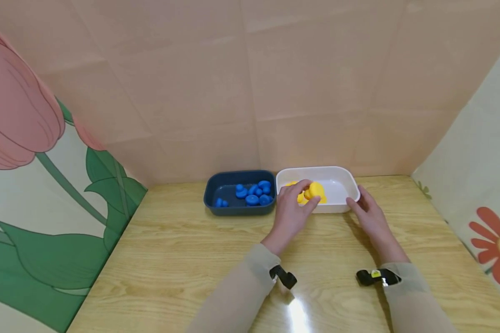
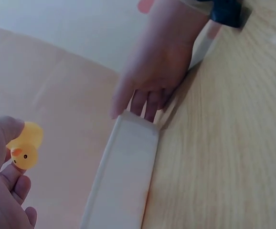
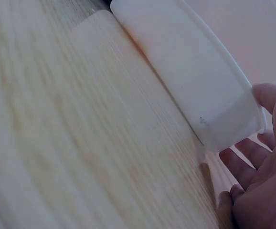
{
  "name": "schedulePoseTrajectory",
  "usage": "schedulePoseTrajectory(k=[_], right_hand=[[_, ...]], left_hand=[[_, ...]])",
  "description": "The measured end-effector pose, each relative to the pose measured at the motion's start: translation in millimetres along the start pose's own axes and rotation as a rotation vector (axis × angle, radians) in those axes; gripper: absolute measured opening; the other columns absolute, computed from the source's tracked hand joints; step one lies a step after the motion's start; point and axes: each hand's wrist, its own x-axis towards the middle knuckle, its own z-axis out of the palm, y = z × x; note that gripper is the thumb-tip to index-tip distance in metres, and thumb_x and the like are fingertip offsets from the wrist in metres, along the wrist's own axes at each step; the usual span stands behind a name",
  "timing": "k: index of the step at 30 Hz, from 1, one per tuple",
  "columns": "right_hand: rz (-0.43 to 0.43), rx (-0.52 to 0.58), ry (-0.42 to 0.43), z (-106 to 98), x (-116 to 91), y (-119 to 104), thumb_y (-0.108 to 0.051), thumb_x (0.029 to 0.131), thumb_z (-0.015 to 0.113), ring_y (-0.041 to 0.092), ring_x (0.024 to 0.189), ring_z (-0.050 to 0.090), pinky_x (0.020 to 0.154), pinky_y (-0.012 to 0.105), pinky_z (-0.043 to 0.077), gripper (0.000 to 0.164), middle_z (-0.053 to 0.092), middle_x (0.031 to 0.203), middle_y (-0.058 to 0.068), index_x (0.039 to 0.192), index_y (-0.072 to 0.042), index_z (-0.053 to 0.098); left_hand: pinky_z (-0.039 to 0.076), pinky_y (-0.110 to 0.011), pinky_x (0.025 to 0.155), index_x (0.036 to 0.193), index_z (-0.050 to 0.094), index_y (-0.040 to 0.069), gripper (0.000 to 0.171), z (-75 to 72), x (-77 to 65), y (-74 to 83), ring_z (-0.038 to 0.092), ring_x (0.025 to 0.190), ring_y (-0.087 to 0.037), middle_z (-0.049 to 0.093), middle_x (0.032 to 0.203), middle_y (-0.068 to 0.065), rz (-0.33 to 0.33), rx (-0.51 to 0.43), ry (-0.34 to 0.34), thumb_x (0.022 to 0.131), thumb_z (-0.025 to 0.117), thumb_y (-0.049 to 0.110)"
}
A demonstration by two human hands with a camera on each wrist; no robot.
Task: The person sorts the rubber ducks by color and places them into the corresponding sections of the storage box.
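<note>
My left hand [image 1: 290, 210] pinches a yellow rubber duck [image 1: 316, 189] between thumb and fingers, over the left part of a white plastic bin [image 1: 337, 208]. In the left wrist view the small duck [image 2: 25, 149] shows its orange beak and dark eyes. More yellow pieces [image 1: 301, 198] lie in the bin beneath that hand, partly covered by it. At the bin's right end, my right hand [image 1: 373, 220] holds the corner. The right wrist view has its thumb on the rim of the white bin [image 3: 190, 81], with the fingers against the outer wall below.
Left of the white bin, side by side with it, stands a dark blue bin [image 1: 239, 211] with several blue toys [image 1: 252, 200] inside. Both rest at the back of a wood-grain table [image 1: 175, 259], close to a pinkish cloth backdrop [image 1: 191, 92]. Flower-printed panels flank the table.
</note>
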Motion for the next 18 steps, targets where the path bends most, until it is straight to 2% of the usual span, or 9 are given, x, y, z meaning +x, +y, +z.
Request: schedulePoseTrajectory(k=[10, 18], right_hand=[[0.003, 0.007, -0.002, 1, -1, -2, -0.060, 0.112, 0.055, 0.050, 0.165, 0.015, 0.129, 0.069, 0.017, 0.094, 0.011, 0.183, 0.020, 0.179, -0.022, 0.001], [0.016, 0.005, -0.001, 1, 0, -1, -0.064, 0.110, 0.055, 0.049, 0.166, 0.014, 0.129, 0.070, 0.017, 0.097, 0.010, 0.183, 0.018, 0.179, -0.023, 0.001]], left_hand=[[0.044, -0.035, 0.101, 0.143, 0.072, 0.025, 0.043, -0.1, 24.5, -3.6, 0.056, 0.120, -0.016, 0.075, 0.130, 0.009, 0.004, 0.046, 0.010, 0.103, 0.081, 0.039], [0.045, -0.036, 0.106, 0.141, 0.073, 0.022, 0.042, 9.6, 39.4, -11.0, 0.059, 0.120, -0.020, 0.076, 0.130, 0.006, 0.020, 0.110, 0.036, 0.104, 0.081, 0.038]])
